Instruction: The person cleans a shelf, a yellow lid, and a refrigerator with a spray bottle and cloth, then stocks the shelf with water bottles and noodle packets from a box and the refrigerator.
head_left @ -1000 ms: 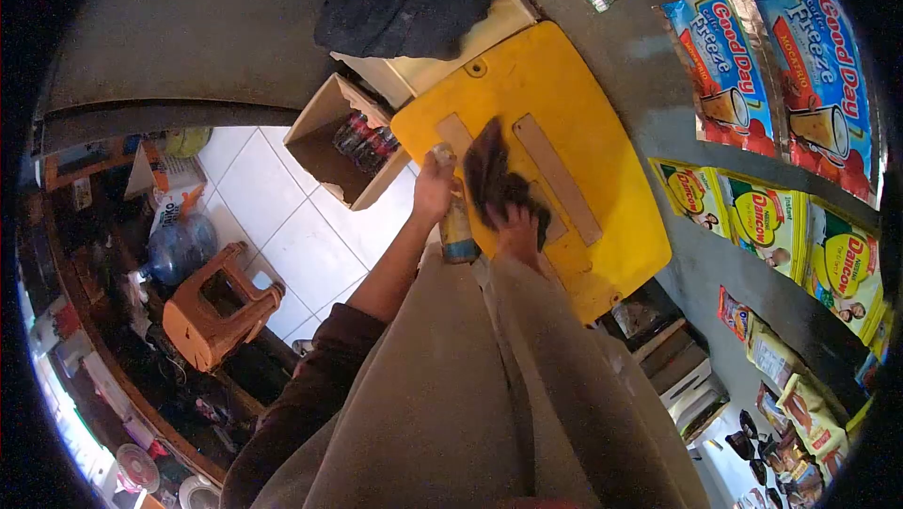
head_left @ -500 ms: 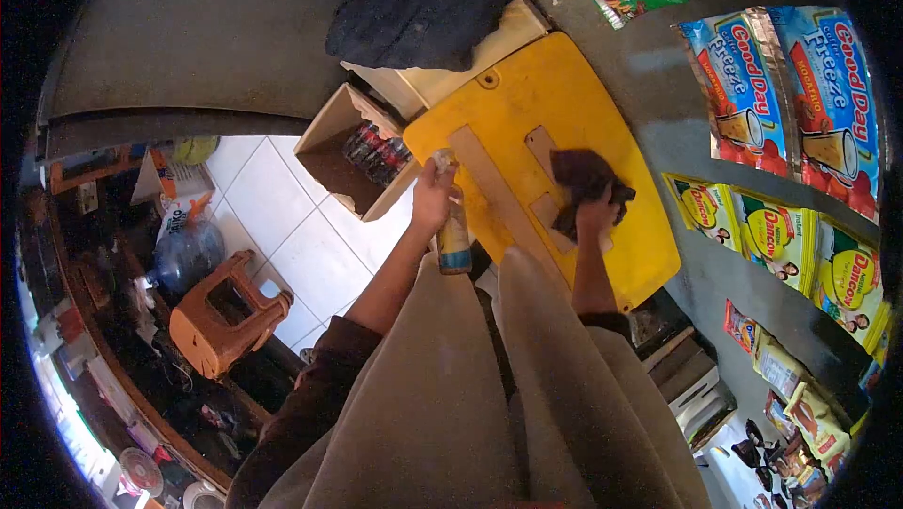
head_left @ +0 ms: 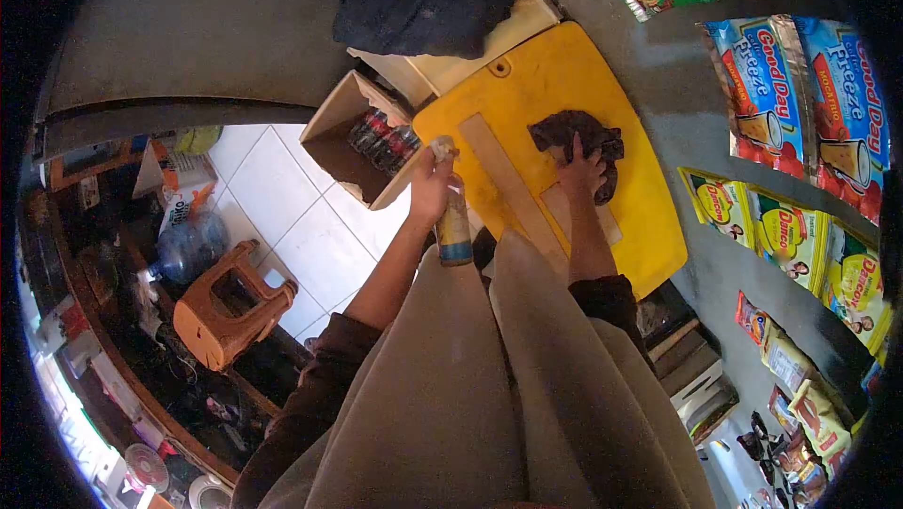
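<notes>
My left hand (head_left: 435, 189) is wrapped round the upper part of a slim bottle (head_left: 456, 234) with a pale top, a yellowish body and a blue band at its base. The bottle stands nearly upright just above my left knee. On a yellow board (head_left: 649, 217), a crumpled dark cloth (head_left: 602, 144) lies under my right hand (head_left: 581, 175). That hand rests on the cloth with its fingers spread. A long pale strip (head_left: 513, 175) runs along the board, and a shorter flat piece (head_left: 607, 225) lies beside my right wrist.
Beyond the board's left edge stands an open box (head_left: 324, 123) of dark bottles. A brown plastic stool (head_left: 230, 307) and a large blue water jug (head_left: 191, 246) are at the left. Sachet strips (head_left: 767, 86) hang at the right. Dark fabric (head_left: 433, 1) lies at the top.
My right hand has shifted up and left with the cloth, which now covers the upper short piece. Its fingers have spread. My left hand keeps the bottle almost in place; the view has shifted slightly.
</notes>
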A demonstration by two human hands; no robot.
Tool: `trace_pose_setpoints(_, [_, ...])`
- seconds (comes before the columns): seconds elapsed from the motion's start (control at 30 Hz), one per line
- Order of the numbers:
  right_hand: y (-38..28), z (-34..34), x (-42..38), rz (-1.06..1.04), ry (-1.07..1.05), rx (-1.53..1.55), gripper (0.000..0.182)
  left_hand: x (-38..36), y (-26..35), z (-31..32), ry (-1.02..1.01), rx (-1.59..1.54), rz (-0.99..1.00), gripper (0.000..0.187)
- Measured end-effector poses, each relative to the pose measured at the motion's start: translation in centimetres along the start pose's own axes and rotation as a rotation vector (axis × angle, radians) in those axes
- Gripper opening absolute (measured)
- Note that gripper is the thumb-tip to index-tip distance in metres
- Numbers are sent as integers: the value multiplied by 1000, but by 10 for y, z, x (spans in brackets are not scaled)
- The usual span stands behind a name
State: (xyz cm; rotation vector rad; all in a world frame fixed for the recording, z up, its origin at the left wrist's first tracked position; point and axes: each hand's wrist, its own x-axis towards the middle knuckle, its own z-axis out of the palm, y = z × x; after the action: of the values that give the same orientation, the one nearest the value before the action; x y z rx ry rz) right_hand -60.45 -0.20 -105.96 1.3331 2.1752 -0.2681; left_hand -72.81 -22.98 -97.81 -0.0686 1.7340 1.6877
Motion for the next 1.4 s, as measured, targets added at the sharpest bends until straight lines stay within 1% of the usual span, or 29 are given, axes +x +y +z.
trace_pose_setpoints(0.07, [1,-1,-1,-7,4,-20,71,-1,5,-2,-40,45,-73,33])
trace_pose_setpoints(0.2, [0,5,1,4,-8,-29,71,1,-3,-5,-44,52,-65,33])
trace_pose_setpoints(0.27, [0,8,0,-8,65,-23,71,0,-4,-5,3,28,-48,27])
trace_pose_setpoints(0.4, [-3,7,3,-1,53,-17,70,-3,0,-3,-4,34,-29,28])
trace_pose_setpoints(0.5, [-18,3,1,12,11,16,65,-4,2,-1,18,29,-37,28])
trace_pose_setpoints(0.57, [-36,3,-8,-104,80,-13,61,-3,-2,-2,-25,36,-119,32])
trace_pose_setpoints(0.63, [-59,4,-23,-225,102,-43,55,-2,-4,0,-33,36,-82,32])
trace_pose_setpoints(0.7, [-77,35,-36,-459,368,2,45,0,-10,-1,-44,41,-46,32])
trace_pose_setpoints(0.77, [-87,42,-67,-702,322,-118,43,4,-19,-5,-91,117,-100,32])
trace_pose_setpoints(0.8, [-87,61,-79,-787,322,-115,42,2,-22,-4,-97,120,-94,32])
trace_pose_setpoints(0.83, [-84,81,-87,-868,329,-109,42,-2,-23,-2,-62,94,9,33])
trace_pose_setpoints(0.87, [-73,86,-100,-916,325,-72,39,-2,-20,0,-37,69,117,33])
trace_pose_setpoints(0.9, [-61,87,-106,-951,319,-33,36,-1,-11,1,-72,78,132,33])
trace_pose_setpoints(0.97, [-23,94,-107,-894,333,21,37,-13,4,-1,-63,58,-83,34])
trace_pose_setpoints(1.0, [-1,92,-109,-884,350,57,37,-15,5,-3,-77,3,-54,33])
trace_pose_setpoints(1.03, [20,86,-103,-787,322,39,39,-12,7,-4,-87,-61,-19,33])
trace_pose_setpoints(1.07, [39,73,-95,-704,291,21,42,-11,12,-5,-139,-31,-15,35])
trace_pose_setpoints(1.13, [75,61,-62,-491,664,-48,37,-5,6,-9,-129,-45,-3,34])
trace_pose_setpoints(1.17, [100,80,-16,-201,668,238,37,-2,6,-10,-95,-20,-11,35])
trace_pose_setpoints(1.2, [111,102,26,90,648,522,37,0,6,-10,-83,-22,-8,35])
trace_pose_setpoints(1.23, [99,61,26,325,407,176,44,2,7,-7,-98,-27,11,34])
trace_pose_setpoints(1.27, [88,36,41,436,326,369,51,3,9,-5,-112,-29,28,34])
trace_pose_setpoints(1.33, [40,-24,42,488,269,418,53,6,15,1,-106,-17,48,34])
trace_pose_setpoints(1.37, [13,-33,46,380,327,341,52,7,19,5,-120,-9,69,34])
trace_pose_setpoints(1.4, [-11,-37,53,273,386,264,51,5,24,8,-129,-28,29,35])
